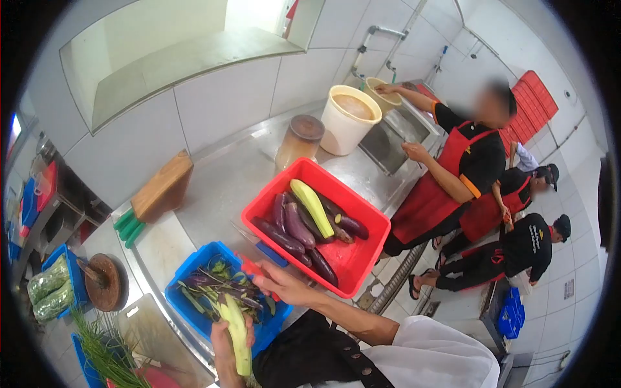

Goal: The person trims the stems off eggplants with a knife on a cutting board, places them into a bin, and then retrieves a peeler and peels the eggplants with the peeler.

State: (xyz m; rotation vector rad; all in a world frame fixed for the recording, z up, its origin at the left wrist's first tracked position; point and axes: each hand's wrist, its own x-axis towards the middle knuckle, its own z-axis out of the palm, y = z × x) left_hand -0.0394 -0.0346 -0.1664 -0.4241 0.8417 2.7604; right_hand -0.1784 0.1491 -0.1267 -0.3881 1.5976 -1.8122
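Note:
My left hand is wrapped round a peeled, pale green eggplant, tilted over the near edge of a blue basket. Purple and green strips of peel lie in that basket. Above them, my right hand is closed on a red peeler, whose blade I cannot make out. Beyond my right hand stands a red tub with several purple eggplants and one peeled eggplant. A knife with a blue handle lies between basket and tub.
A knife block with green-handled knives stands left on the steel counter. Behind the tub are a lidded container and a white bucket of brownish liquid. A co-worker in a red apron works at the right; others stand beyond.

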